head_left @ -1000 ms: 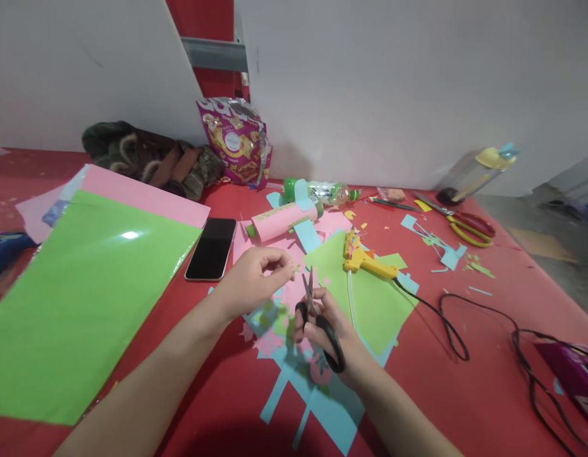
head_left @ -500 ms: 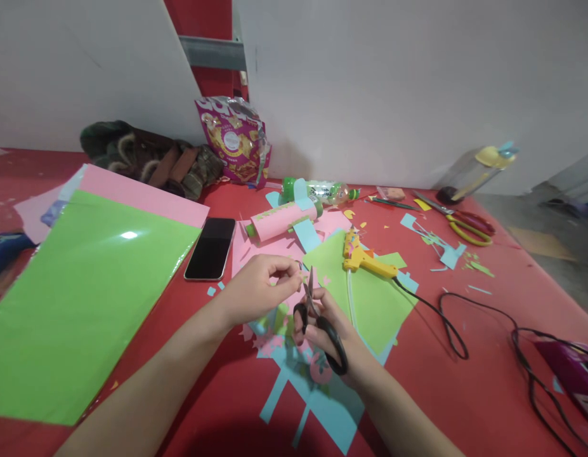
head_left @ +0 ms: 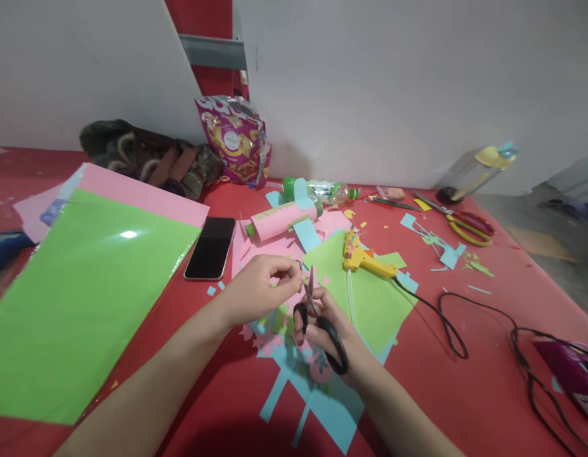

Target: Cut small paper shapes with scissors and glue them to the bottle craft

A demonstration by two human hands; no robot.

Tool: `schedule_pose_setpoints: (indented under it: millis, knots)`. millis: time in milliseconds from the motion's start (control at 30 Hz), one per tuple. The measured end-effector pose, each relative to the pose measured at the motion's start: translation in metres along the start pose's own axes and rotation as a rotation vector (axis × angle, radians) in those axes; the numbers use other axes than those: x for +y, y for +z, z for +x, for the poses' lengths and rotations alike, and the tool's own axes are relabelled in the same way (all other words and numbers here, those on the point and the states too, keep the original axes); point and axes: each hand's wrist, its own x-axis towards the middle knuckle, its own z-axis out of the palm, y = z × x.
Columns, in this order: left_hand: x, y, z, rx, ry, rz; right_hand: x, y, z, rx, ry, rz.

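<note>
My right hand (head_left: pixel 329 330) grips black-handled scissors (head_left: pixel 317 314), blades pointing up and away from me. My left hand (head_left: pixel 260 285) is pinched shut right beside the blade tips, holding a tiny paper piece too small to name. Both hands hover over a pile of pink, blue and green paper scraps (head_left: pixel 294 355) on the red table (head_left: pixel 465 393). Just beyond lie a green sheet (head_left: pixel 370 298) and a yellow glue gun (head_left: pixel 365 257).
Large green and pink sheets (head_left: pixel 79 285) lie left, with a black phone (head_left: pixel 211 247) beside them. A pink-wrapped bottle (head_left: pixel 284 219), a snack bag (head_left: pixel 234 139), a dark bundle (head_left: pixel 146 158), red-yellow scissors (head_left: pixel 467 225), a tipped bottle (head_left: pixel 474 171) and black cables (head_left: pixel 488 330) lie around.
My left hand has moved right and slightly toward me, closing in on the scissor tips. The right hand with the scissors has barely shifted.
</note>
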Motion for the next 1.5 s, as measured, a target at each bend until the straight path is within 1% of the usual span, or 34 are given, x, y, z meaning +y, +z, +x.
schedule_pose_setpoints:
  millis: [267, 633, 933, 1200, 1500]
  knots:
    - [-0.0031, 0.0005, 0.0003, 0.004, 0.011, 0.033, 0.0045, -0.0030, 0.0008, -0.011, -0.010, -0.002]
    - [-0.0015, -0.0011, -0.0006, 0.003, 0.019, 0.064, 0.0036, -0.0019, 0.0004, -0.008, -0.006, 0.007]
    - [-0.0019, -0.0017, -0.0001, -0.008, -0.011, 0.071, 0.0037, -0.0025, 0.0001, -0.012, 0.004, 0.014]
    - [-0.0022, -0.0044, -0.0006, -0.013, -0.004, 0.109, 0.0025, -0.0011, -0.0001, -0.016, -0.004, -0.001]
    - [-0.0007, -0.0063, -0.0017, -0.028, -0.020, 0.118, 0.0067, -0.0038, 0.0007, -0.008, 0.005, -0.024]
